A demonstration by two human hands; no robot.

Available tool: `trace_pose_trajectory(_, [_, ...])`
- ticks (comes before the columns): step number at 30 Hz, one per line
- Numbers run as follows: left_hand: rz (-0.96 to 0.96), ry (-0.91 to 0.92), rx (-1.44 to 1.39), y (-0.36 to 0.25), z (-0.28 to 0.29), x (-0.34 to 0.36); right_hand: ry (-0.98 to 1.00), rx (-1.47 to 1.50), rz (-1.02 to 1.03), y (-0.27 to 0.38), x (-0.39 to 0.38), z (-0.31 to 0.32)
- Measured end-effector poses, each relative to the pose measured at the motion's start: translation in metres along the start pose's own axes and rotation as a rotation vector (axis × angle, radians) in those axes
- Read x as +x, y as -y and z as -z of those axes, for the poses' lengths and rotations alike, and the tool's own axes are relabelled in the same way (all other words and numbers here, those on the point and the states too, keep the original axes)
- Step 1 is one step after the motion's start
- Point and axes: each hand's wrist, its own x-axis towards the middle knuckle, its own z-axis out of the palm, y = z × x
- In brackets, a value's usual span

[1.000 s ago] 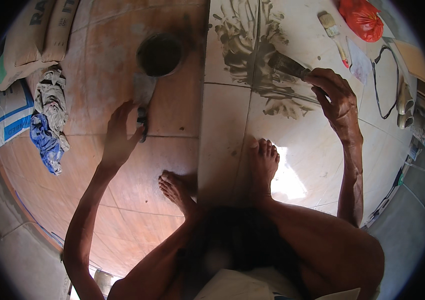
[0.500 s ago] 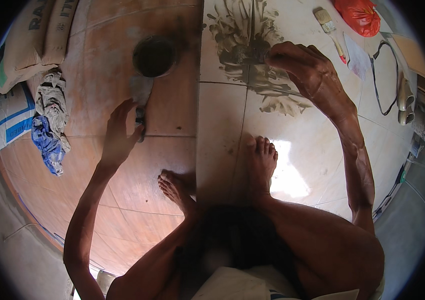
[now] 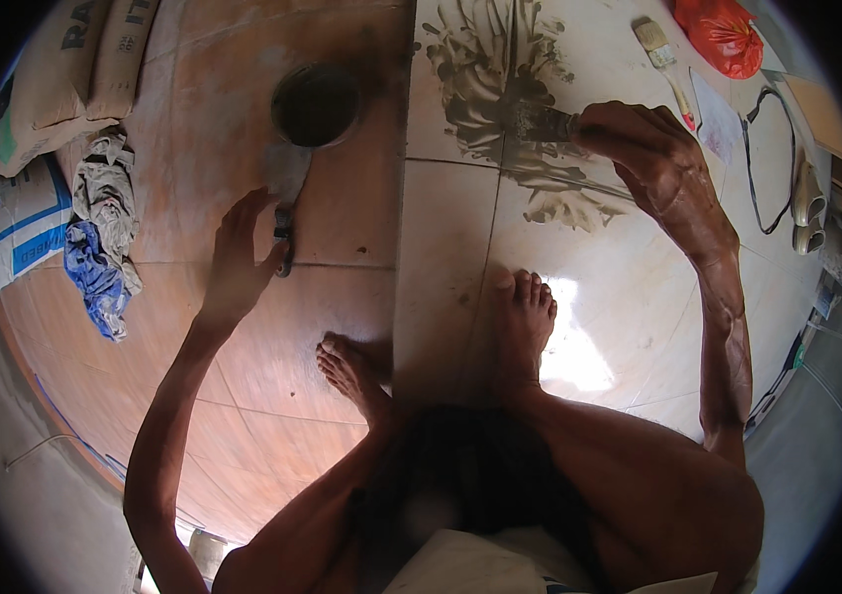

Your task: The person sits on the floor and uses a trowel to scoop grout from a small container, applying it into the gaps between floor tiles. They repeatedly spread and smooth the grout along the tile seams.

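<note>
My right hand is closed around a putty knife, its dark, smeared blade lying flat on the pale floor tiles. Wet grey grout is spread in streaks over those tiles and along their joints. My left hand hovers over the reddish floor with thumb and fingers apart. Between them and just to their right lies a trowel with a dark handle and a grey blade. Beyond that blade stands a round tub with something dark inside.
Paper sacks, a white-and-blue bag and crumpled cloths lie at the left. At the far right are a paintbrush, a red plastic bag, a black strap and a sheet. A tile step edge runs between my feet.
My right hand has drawn the putty knife to the right across the grout, bringing its blade into view. The left hand has barely moved; the whole view has shifted slightly.
</note>
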Motion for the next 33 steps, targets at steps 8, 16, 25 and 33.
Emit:
trace_pose_trajectory(8, [0.026, 0.006, -0.025, 0.005, 0.0, -0.015, -0.029, 0.069, -0.36, -0.009, -0.044, -0.001])
trace_pose_trajectory(16, [-0.042, 0.012, -0.018, 0.011, -0.007, -0.004, -0.213, -0.02, -0.338, 0.024, -0.03, -0.051])
trace_pose_trajectory(25, [0.001, -0.024, -0.002, -0.001, 0.009, 0.0, -0.138, 0.137, -0.531, -0.004, -0.053, -0.033])
trace_pose_trajectory(33, [-0.009, -0.018, 0.003, 0.003, 0.011, 0.002, -0.15, 0.34, -0.482, -0.027, -0.015, -0.016])
